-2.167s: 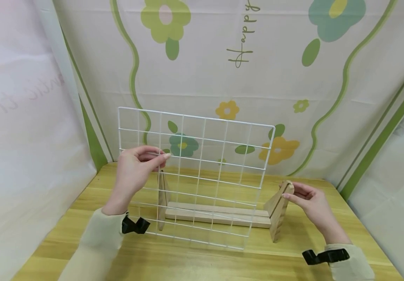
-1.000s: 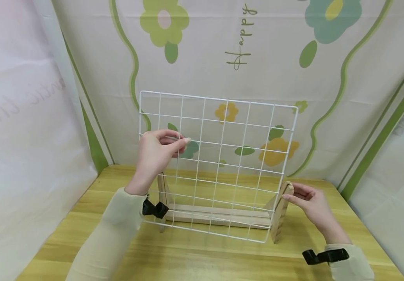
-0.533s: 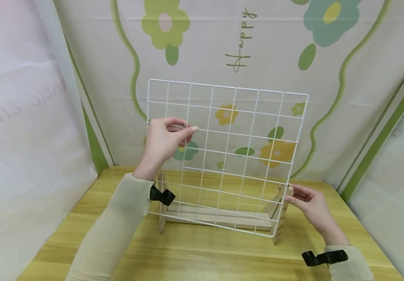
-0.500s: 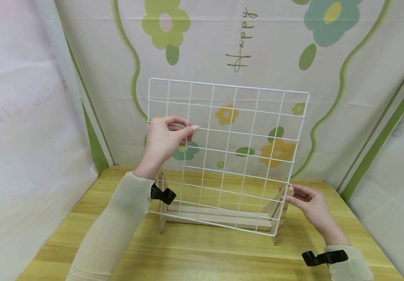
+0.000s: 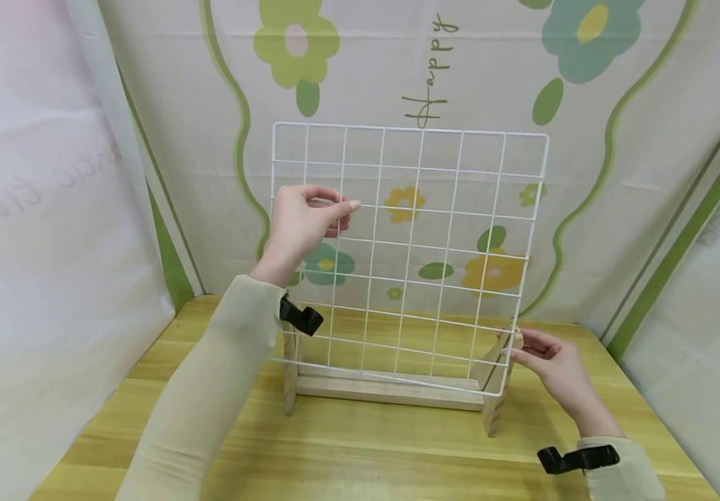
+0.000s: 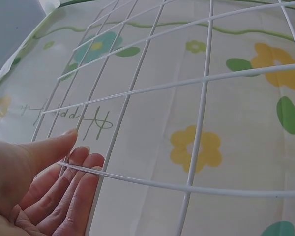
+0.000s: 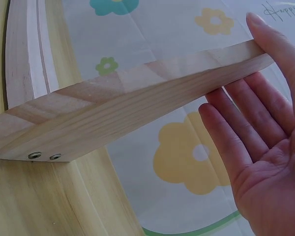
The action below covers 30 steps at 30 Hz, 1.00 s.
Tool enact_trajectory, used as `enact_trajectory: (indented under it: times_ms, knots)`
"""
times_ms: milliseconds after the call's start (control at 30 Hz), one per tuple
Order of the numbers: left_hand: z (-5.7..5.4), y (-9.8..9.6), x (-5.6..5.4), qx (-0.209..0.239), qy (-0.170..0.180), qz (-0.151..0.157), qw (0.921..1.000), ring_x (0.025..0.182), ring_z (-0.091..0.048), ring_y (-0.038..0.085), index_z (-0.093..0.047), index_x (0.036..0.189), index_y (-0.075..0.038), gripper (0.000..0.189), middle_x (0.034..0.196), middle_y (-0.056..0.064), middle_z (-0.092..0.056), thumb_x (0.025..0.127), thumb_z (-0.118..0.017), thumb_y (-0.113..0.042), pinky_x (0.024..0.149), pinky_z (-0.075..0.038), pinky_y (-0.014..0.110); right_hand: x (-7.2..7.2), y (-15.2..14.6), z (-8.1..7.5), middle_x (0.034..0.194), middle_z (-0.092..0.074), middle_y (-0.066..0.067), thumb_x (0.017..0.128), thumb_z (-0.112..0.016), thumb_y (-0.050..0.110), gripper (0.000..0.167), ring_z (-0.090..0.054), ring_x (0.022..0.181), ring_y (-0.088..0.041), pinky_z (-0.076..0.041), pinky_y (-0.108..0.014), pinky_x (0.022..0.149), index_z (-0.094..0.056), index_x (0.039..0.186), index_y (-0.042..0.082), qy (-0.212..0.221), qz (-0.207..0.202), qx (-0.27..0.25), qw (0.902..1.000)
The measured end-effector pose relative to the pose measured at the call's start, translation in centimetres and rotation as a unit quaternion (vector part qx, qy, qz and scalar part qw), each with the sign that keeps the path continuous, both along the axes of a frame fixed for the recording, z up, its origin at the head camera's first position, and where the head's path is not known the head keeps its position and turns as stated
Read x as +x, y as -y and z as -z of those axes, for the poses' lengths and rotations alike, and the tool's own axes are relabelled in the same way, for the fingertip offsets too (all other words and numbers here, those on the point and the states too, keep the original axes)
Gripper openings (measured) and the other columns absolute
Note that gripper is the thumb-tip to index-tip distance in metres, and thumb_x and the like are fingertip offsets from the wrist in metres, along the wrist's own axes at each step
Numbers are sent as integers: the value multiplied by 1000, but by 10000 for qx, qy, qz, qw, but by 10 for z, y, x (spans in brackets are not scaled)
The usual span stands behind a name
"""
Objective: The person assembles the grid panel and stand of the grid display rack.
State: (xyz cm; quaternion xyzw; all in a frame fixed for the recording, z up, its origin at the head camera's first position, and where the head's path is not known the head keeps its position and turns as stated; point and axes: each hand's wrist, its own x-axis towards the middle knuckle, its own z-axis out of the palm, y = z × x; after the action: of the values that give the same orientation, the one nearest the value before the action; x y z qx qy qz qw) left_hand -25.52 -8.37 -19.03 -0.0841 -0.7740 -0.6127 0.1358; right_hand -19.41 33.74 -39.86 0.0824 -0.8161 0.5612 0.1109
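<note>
My left hand [image 5: 302,221] pinches a white wire grid panel [image 5: 422,130] between thumb and fingers, near its left side. In the left wrist view, the thumb [image 6: 54,147] and fingertips meet around the wires. The grid stands nearly upright, its lower right corner overlapping the slotted right side piece [image 5: 494,393] of a wooden stand [image 5: 391,396]. The grid's bottom edge slopes down to the right, just over the stand's base bar. My right hand [image 5: 554,365] holds the top of that side piece, thumb on its edge and fingers against its outer face.
The stand's left side piece [image 5: 289,383] is partly behind the grid and sleeve. Two screw heads [image 7: 34,155] show low on the right side piece. A wood-grain table [image 5: 360,459] is enclosed by a flower-printed cloth [image 5: 360,90] behind and white cloth walls at both sides.
My left hand has carried the grid right and upward, from in front of the stand to over it, and the grid has become more level. The right hand keeps its hold on the stand.
</note>
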Motion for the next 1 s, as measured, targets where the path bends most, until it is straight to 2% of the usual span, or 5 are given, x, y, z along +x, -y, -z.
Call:
enact_trajectory:
  times_ms: [267,467,700,1000]
  knots:
    - [-13,-9,-13,201,166,19,9997,77,-74,25,-72,97,-4,29,85,11,-75,85,-87,-25,76,-62,38,-1,1,0,103,-72,15,94,-75,5,48,-70,94,-6,-57,-18,79,-55,132,-18,-101,-57,-16,9999]
    - [-19,-16,-19,118,263,-108,9995,77,-74,23,-72,97,-5,28,83,9,-75,85,-87,-25,71,-62,30,-1,1,1,103,-73,13,95,-74,6,46,-70,94,-4,-57,-19,80,-56,131,-16,-34,-116,0,9999]
    - [-27,-22,-26,238,249,-106,9993,75,-73,22,-72,96,-4,27,83,11,-75,85,-87,-22,70,-62,31,-1,2,1,104,-74,9,95,-73,3,37,-71,93,-6,-57,-19,81,-63,128,-9,-117,-214,-170,9996]
    - [-33,-25,-30,91,171,-107,9998,77,-74,24,-73,95,-5,24,83,9,-75,85,-87,-22,68,-61,27,1,3,2,102,-74,9,92,-75,2,42,-72,94,-10,-57,-20,79,-60,128,-15,-136,-139,-225,9996]
